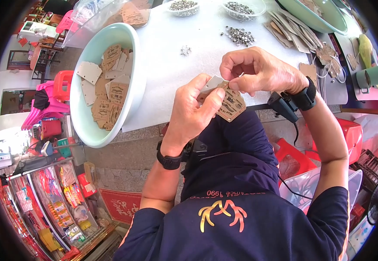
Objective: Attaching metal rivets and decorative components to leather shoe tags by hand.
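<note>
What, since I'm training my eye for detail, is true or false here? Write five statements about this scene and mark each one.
1. The left hand holds cardboard tags. True.
2. The basin is bright red. False: it is pale green.
3. A pile of small shiny pieces lies on the table. True.
4. The right hand has a bare wrist. False: a black strap is around it.
5. The basin stands to the left of both hands. True.
</note>
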